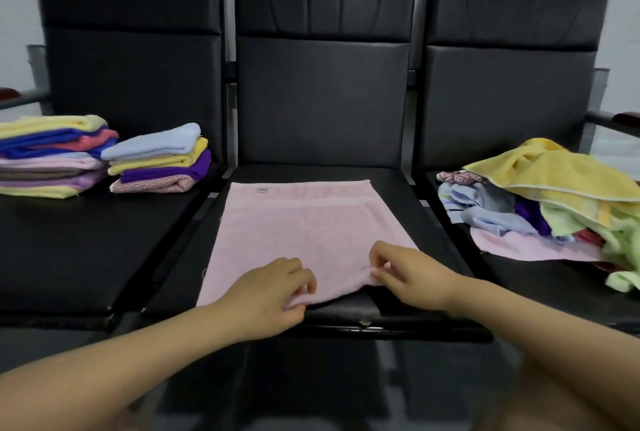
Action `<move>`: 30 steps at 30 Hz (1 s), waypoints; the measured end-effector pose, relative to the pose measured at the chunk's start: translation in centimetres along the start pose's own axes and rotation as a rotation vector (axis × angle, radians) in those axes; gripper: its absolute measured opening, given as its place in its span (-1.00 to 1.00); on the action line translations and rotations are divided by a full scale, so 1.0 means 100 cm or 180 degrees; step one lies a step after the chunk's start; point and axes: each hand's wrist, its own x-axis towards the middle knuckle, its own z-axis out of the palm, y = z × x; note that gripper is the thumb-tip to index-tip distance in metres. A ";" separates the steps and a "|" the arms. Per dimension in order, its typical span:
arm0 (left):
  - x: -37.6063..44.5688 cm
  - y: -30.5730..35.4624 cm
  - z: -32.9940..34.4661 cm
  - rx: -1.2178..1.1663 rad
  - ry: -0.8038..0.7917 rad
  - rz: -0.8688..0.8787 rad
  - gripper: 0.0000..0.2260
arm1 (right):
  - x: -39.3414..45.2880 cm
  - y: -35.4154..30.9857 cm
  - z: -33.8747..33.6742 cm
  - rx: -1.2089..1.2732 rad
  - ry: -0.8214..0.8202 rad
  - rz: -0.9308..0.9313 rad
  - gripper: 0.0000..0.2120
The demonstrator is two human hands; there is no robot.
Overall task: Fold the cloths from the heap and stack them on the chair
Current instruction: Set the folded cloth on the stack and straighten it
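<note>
A pink cloth [304,229] lies spread flat on the middle chair's seat [446,247]. My left hand [270,295] pinches its near edge at the middle. My right hand [405,274] pinches the near right corner, which is lifted and bunched a little. On the right chair sits the heap of unfolded cloths [554,202], yellow on top, with blue, purple, green and pink under it. The left chair holds two stacks of folded cloths: a tall one [52,157] at the far left and a shorter one [162,160] beside it.
The three black padded chairs stand in a row against a pale wall. The front part of the left chair's seat [86,250] is bare. Armrests [613,119] stick out at both ends of the row. Dark floor lies below the seats.
</note>
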 end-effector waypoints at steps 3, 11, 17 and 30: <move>0.004 -0.008 0.000 0.0019 0.0020 -0.0071 -0.67 | 0.015 0.000 0.003 -0.0062 0.0186 0.0100 -0.91; -0.009 -0.058 -0.019 -0.0057 -0.0484 -0.0357 -0.75 | 0.013 0.034 -0.016 0.0211 -0.0618 0.0440 -0.74; -0.031 -0.078 -0.034 -0.0432 -0.0052 -0.0654 -0.73 | -0.012 0.059 -0.035 0.1025 0.0043 0.0923 -0.80; -0.039 -0.058 -0.075 -0.2489 0.1230 -0.2001 -0.87 | -0.024 0.034 -0.050 0.2547 0.0439 0.0893 -0.43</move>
